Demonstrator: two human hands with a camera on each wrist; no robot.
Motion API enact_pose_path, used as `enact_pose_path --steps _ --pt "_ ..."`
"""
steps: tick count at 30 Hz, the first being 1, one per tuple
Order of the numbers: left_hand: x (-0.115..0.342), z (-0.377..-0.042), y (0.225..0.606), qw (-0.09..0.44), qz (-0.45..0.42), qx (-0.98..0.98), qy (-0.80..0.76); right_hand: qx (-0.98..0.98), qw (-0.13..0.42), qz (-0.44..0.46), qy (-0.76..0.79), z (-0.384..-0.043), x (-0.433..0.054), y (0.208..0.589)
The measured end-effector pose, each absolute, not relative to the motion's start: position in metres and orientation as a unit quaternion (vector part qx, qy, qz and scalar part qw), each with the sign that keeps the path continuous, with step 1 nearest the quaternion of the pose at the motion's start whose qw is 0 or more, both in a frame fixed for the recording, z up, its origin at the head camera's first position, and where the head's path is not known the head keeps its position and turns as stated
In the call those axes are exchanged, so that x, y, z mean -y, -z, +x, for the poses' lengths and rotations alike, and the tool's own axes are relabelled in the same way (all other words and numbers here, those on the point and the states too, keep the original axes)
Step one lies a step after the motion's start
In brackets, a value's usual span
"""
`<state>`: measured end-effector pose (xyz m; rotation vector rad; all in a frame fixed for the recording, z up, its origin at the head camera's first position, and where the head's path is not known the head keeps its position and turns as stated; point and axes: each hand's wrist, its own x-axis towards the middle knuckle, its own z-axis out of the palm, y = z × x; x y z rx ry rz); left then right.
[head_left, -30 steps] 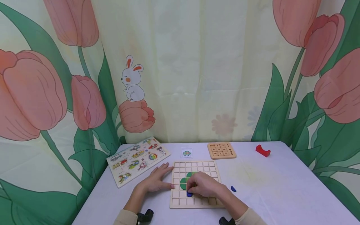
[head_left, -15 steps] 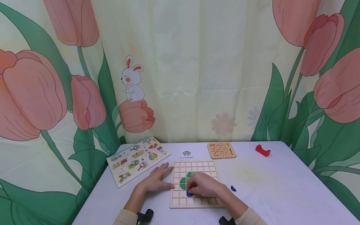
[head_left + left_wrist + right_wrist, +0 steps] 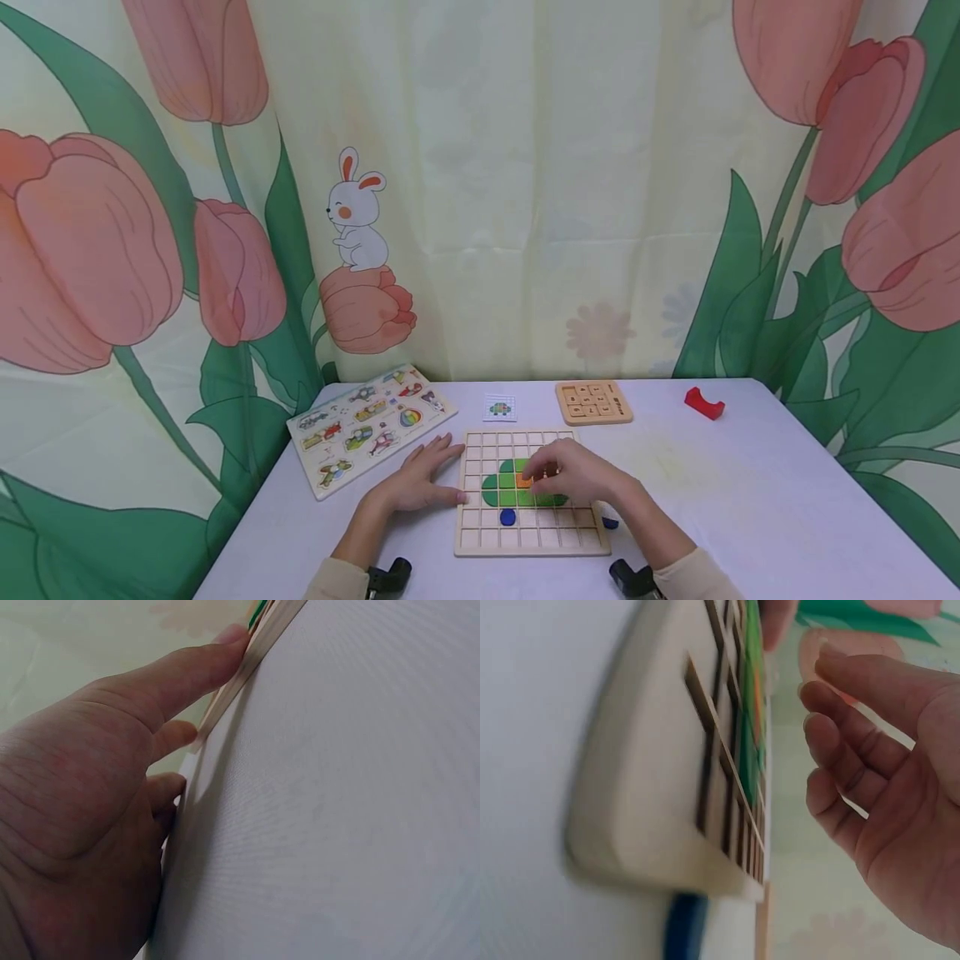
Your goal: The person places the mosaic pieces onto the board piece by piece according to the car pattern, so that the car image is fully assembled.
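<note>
A wooden grid board (image 3: 532, 542) lies on the table, with green pieces (image 3: 491, 497), an orange square (image 3: 522, 481) and a round blue shape (image 3: 507, 517) in its cells. My left hand (image 3: 414, 482) rests on the table beside the board. Its thumb and a finger touch the board's left edge, as the left wrist view shows. Above the board's right half hovers my right hand (image 3: 573, 473), its fingers loosely bent with nothing between them in the right wrist view. A dark blue piece (image 3: 611, 523) lies on the table by the board's right edge.
Behind the board are a small pattern card (image 3: 500, 408) and a wooden number puzzle (image 3: 594, 402). A picture puzzle board (image 3: 371, 429) lies at the back left. The red arch-shaped block (image 3: 704, 404) sits at the back right. A printed curtain hangs behind the table.
My right hand has let go of the blue piece and lifted up and to the right, uncovering the round blue shape, orange square and more green pieces. The left hand stays put.
</note>
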<state>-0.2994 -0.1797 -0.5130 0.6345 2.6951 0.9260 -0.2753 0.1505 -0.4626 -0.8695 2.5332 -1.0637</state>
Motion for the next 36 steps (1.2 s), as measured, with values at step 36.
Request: enact_pose_path --steps 36 --pt "0.179 -0.301 0.514 0.114 0.21 -0.918 -0.315 -0.894 0.189 -0.179 0.366 -0.286 -0.26 0.458"
